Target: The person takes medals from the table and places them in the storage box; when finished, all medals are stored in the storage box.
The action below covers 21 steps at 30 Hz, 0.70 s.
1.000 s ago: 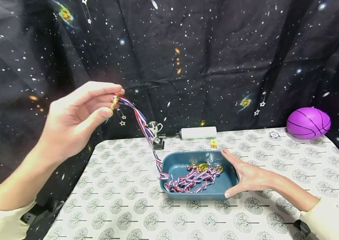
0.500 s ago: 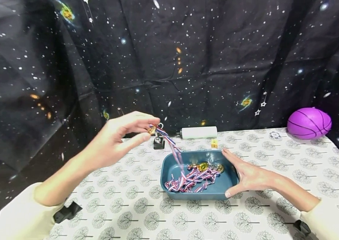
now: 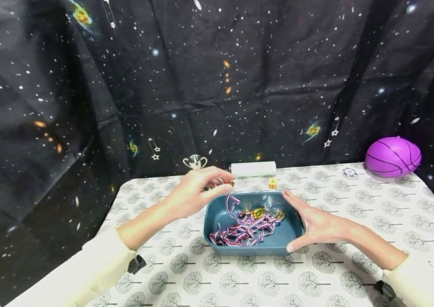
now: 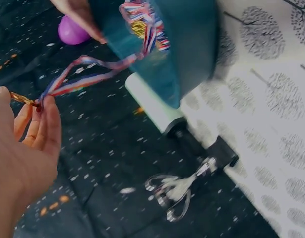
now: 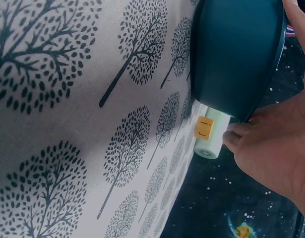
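A gold medal (image 4: 24, 100) is pinched between the thumb and fingers of my left hand (image 3: 197, 192), just above the far left rim of a dark blue plastic tub (image 3: 247, 251). Its red, white and blue ribbon (image 3: 230, 204) hangs down into the tub. Inside lie tangled striped ribbons (image 3: 240, 232) and several gold and silver-coloured medals (image 3: 259, 212). My right hand (image 3: 322, 226) grips the tub's right end, thumb at the near side and fingers at the far side. In the right wrist view, the tub's outer wall (image 5: 236, 54) hides most of its contents.
Behind the tub are a silver trophy cup (image 3: 195, 161), partly hidden by my left hand, a white cylinder (image 3: 253, 169) and a yellow letter cube (image 3: 272, 183). A purple ball (image 3: 393, 157) and a poker chip (image 3: 349, 172) lie far right. A starry black cloth (image 3: 278, 85) hangs behind.
My left hand has come down and to the right with the medal, from high on the left to the tub's rim. More ribbon now lies in the tub. My right hand stays put.
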Tool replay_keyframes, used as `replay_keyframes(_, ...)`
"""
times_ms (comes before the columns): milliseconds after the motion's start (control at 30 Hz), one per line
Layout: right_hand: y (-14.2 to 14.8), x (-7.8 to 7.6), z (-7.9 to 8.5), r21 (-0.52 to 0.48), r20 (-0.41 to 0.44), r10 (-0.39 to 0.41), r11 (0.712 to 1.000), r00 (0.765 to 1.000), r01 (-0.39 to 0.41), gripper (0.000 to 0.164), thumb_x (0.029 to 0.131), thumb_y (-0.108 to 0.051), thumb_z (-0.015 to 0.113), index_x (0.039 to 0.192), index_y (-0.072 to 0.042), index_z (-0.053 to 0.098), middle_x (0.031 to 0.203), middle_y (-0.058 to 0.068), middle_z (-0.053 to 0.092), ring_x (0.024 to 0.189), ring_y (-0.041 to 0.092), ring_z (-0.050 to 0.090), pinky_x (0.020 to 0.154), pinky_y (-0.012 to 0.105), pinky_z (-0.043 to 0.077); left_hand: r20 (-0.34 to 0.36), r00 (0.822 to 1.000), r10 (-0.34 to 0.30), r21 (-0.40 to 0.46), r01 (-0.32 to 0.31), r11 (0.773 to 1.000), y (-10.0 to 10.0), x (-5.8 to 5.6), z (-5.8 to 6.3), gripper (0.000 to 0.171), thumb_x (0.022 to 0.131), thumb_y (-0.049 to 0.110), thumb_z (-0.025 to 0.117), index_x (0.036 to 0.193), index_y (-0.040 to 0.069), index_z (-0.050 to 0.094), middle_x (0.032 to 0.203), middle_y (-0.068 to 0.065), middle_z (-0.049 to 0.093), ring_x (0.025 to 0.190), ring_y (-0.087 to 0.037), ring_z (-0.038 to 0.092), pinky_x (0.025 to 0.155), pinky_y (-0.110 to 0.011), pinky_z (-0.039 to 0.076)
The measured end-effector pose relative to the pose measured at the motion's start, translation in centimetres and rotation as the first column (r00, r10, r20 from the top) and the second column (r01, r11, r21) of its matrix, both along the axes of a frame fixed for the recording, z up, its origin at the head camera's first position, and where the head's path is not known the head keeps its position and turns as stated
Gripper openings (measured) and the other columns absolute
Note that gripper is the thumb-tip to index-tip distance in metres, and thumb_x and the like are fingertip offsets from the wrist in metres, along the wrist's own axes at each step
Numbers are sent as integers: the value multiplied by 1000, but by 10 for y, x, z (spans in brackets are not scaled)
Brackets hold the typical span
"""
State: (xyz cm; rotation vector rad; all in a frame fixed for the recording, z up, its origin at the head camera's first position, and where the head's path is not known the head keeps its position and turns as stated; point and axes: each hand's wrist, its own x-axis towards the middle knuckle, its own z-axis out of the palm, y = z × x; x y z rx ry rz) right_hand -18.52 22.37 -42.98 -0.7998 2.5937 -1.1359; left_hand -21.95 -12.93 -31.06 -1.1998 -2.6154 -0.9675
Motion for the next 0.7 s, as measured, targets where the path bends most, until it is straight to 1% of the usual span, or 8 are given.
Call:
replay_keyframes(133, 1, 0, 0, 3, -13, 5, 1000, 1000, -5, 147, 68, -54, 98, 169, 1, 8, 175, 25, -2, 158, 51, 8, 122, 71, 13, -56, 998, 29, -53, -32, 998, 10, -13, -25, 19, 103, 28, 74, 118, 19, 79, 109, 10, 76, 94, -4, 70, 85, -30, 63)
replay_keyframes(267, 1, 0, -1, 7, -17, 4, 1000, 1000, -4, 147, 68, -55, 98, 169, 2, 8, 175, 26, -2, 158, 52, 8, 122, 72, 13, -104, 993, 47, -125, -60, 990, 21, -21, -45, 17, 103, 34, 73, 112, 21, 79, 102, 11, 76, 97, -5, 70, 91, -32, 60)
replay_keyframes(333, 1, 0, -1, 10, -11, 1, 1000, 1000, -1, 147, 67, -55, 98, 169, 1, 7, 175, 25, -2, 158, 51, 7, 122, 72, 13, -102, 994, 47, -156, -62, 986, 26, -23, -52, 18, 103, 36, 72, 110, 21, 79, 100, 12, 75, 96, -5, 69, 91, -31, 58)
replay_keyframes(433, 1, 0, -1, 11, -14, 4, 1000, 1000, -3, 147, 67, -54, 98, 169, 1, 7, 175, 25, -2, 158, 52, 8, 122, 72, 13, -82, 996, 31, -170, -45, 984, 33, -23, -58, 20, 104, 37, 71, 111, 20, 79, 101, 11, 76, 95, -5, 70, 90, -29, 57)
replay_keyframes(533, 1, 0, -1, 13, -31, 9, 1000, 999, -9, 147, 67, -53, 98, 169, 2, 7, 175, 26, -2, 158, 53, 8, 122, 72, 13, -74, 997, 20, -153, -31, 988, 37, -21, -60, 22, 104, 38, 70, 111, 19, 78, 101, 10, 76, 92, -5, 70, 90, -29, 58)
replay_keyframes(633, 1, 0, 1, 15, -41, 11, 1000, 999, -10, 146, 68, -53, 98, 169, 2, 8, 175, 26, -1, 157, 54, 9, 121, 73, 14, -87, 996, 26, -147, -38, 988, 39, -20, -60, 21, 104, 39, 70, 108, 20, 78, 100, 11, 75, 92, -7, 69, 90, -31, 57)
replay_keyframes(700, 1, 1, 2, 15, -37, 9, 1000, 999, -8, 146, 67, -53, 98, 169, 2, 8, 175, 26, -1, 157, 54, 9, 121, 74, 14, -96, 995, 40, -169, -56, 984, 41, -19, -62, 21, 104, 40, 70, 106, 20, 77, 97, 12, 74, 91, -8, 69, 89, -32, 57)
